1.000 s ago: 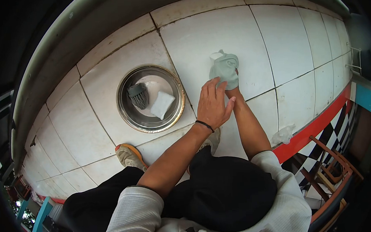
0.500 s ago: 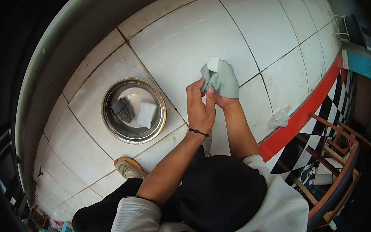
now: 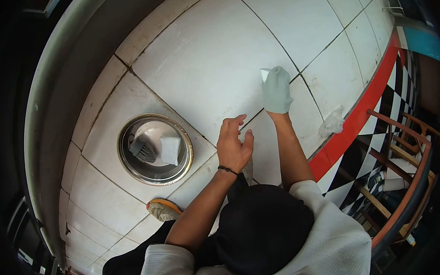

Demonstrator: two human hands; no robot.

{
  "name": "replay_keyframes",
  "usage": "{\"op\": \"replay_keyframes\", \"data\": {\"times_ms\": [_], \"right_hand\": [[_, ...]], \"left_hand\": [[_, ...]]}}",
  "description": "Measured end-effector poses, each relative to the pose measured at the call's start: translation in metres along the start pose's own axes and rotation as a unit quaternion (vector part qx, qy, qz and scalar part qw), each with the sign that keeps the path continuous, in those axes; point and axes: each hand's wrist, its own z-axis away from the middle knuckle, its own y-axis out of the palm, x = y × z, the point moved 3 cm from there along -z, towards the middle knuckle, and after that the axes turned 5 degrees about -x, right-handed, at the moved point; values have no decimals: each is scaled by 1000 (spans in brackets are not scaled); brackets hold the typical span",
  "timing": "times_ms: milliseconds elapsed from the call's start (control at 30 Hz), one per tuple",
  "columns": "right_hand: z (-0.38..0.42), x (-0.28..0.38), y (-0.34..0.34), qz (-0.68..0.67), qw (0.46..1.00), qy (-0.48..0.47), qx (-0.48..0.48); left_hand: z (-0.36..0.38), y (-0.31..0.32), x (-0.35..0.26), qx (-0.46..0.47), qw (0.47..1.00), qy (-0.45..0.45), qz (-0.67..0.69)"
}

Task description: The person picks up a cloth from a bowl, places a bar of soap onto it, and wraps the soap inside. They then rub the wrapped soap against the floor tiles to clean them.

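Note:
My left hand (image 3: 234,145), with a dark band at the wrist, hovers over the tiles with fingers apart, holding nothing. A grey-green cloth (image 3: 277,89) covers my right hand (image 3: 277,103), hiding its fingers, which look closed. From the cloth's upper left side pokes a small white block (image 3: 265,74), apparently a sponge, gripped there. Left of my hands stands a round metal bowl (image 3: 126,168). Inside it lie a grey brush (image 3: 142,150) with thick bristles and a white sponge (image 3: 170,150).
White tiles (image 3: 194,53) with dark joints cover the surface. A crumpled clear plastic bag (image 3: 332,122) lies by the red edge (image 3: 350,132) on the right. Wooden chairs (image 3: 409,176) stand beyond it on black-and-white flooring. One shoe (image 3: 164,210) shows below the bowl.
My left hand has let go of the cloth and drawn back toward me. My right hand has turned over and moved slightly right, the cloth now wrapped closer around it. The view has shifted.

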Motion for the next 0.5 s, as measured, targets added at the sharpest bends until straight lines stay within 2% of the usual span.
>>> {"op": "replay_keyframes", "data": {"times_ms": [33, 67, 100, 167, 200, 267, 300, 333, 500], "right_hand": [[3, -19, -13, 82, 991, -109, -11], [9, -48, -17, 174, 974, -146, 12], [19, -83, -13, 262, 947, -182, 39], [26, -122, -6, 357, 909, -211, 37], [22, -129, -8, 368, 907, -206, 7], [30, -140, -15, 284, 953, -99, 20], [22, -126, -27, 182, 982, 4, 57], [17, -118, -33, 75, 987, 107, 91], [6, -128, -32, 105, 977, 100, 156]], "left_hand": [[7, -2, 5, 34, 998, -41, 23], [14, -4, 11, 66, 993, -84, 44], [20, -9, 15, 93, 992, -79, 14], [28, -15, 30, 110, 990, -82, -18], [28, -17, 34, 118, 989, -82, -34], [26, -19, 41, 151, 982, -87, -69], [23, -19, 42, 159, 980, -87, -83], [20, -20, 43, 167, 977, -86, -97], [10, -10, 48, 182, 970, -63, -151]]}}
